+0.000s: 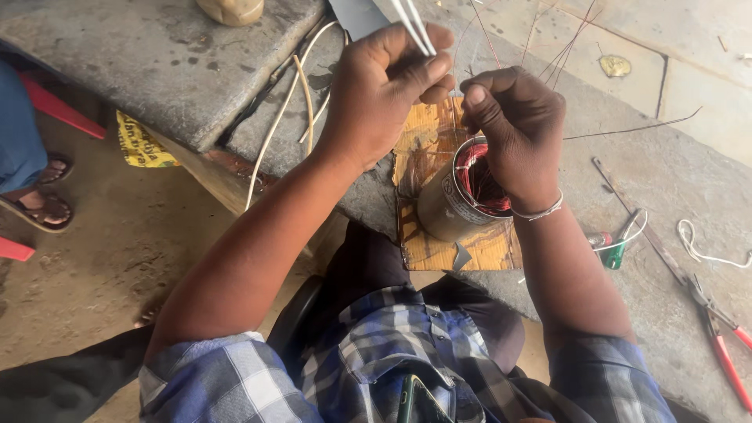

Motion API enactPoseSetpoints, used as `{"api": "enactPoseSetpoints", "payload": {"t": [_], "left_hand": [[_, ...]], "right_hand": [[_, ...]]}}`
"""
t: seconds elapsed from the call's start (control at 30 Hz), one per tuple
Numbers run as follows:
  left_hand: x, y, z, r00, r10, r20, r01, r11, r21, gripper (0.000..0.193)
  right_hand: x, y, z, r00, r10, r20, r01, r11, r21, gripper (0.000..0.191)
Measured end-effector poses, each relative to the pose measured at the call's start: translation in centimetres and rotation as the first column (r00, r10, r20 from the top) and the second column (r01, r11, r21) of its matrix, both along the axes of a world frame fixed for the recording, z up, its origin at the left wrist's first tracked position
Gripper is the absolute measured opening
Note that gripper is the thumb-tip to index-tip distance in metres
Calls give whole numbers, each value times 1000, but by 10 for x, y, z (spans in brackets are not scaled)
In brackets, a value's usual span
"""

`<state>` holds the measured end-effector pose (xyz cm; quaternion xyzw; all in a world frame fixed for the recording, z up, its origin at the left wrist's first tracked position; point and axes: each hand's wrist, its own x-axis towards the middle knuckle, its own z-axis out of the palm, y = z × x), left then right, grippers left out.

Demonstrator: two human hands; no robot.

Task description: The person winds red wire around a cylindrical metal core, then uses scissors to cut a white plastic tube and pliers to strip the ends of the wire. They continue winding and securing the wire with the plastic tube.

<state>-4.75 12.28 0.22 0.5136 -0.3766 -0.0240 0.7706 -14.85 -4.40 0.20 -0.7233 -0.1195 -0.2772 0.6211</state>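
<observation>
My left hand (380,90) pinches two thin white sleeves or strips (413,23) between thumb and fingers, above the bench. My right hand (513,129) is closed with its fingertips on thin copper wires (479,35) that rise from a round metal motor stator (454,200). The stator holds red-copper windings (479,184) and lies on a piece of wooden board (439,157) on the grey stone bench (157,63). A metal bangle sits on my right wrist.
Red-handled pliers (724,345), a long metal rod (638,215), a green-and-red small tool (611,247) and white cord (697,243) lie at the right. White sleeving tubes (294,102) lie at the left of the board. Another person's sandalled foot (43,200) is at far left.
</observation>
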Motion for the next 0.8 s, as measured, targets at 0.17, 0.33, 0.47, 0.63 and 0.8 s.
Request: {"api": "enactPoseSetpoints", "payload": {"t": [0.17,0.33,0.47,0.63,0.8], "left_hand": [[7,-3,2,996,-37,-77,33,998,-54,23],[10,-6,1,994,-11,-113,4,998,-61,17],[12,-9,-2,994,4,-110,-11,998,-63,14],[13,-8,-4,997,24,-71,-29,997,-68,13],[12,-9,-7,996,80,-30,-80,996,-26,12]], "right_hand": [[4,0,-2,997,-80,-20,79,995,-54,10],[10,2,-5,991,-89,103,104,984,-147,9],[12,5,-5,987,-133,92,148,970,-191,10],[12,5,-4,981,-169,94,187,953,-237,11],[11,4,-4,974,-190,125,219,930,-294,11]]}}
